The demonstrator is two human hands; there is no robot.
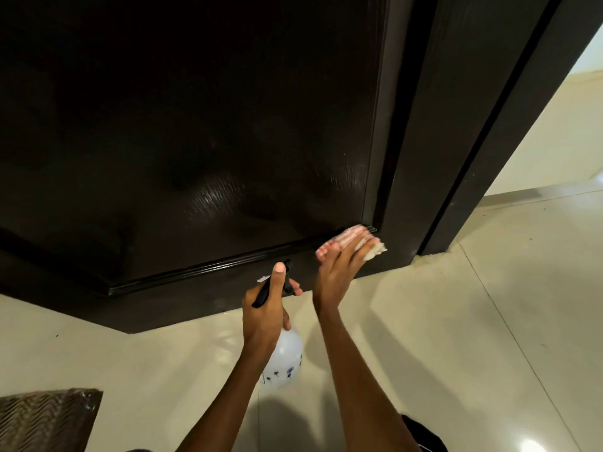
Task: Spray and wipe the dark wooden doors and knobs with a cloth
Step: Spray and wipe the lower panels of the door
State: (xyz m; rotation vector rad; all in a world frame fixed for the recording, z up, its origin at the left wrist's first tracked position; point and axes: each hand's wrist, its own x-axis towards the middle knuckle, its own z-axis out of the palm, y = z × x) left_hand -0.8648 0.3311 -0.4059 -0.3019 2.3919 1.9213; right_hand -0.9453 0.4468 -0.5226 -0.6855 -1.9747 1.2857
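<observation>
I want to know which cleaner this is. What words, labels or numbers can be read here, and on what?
No text can be read.
Spray bottle in the left hand: small dark printed marks, too small and blurred to read.
Cloth, door: pattern only, no lettering.

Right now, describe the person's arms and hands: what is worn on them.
Both forearms are bare up to the bottom edge of the picture; no sleeves show. The left hand and right hand wear no gloves. No rings, watch or bracelet show. Nails are short and unpainted where visible.
</observation>
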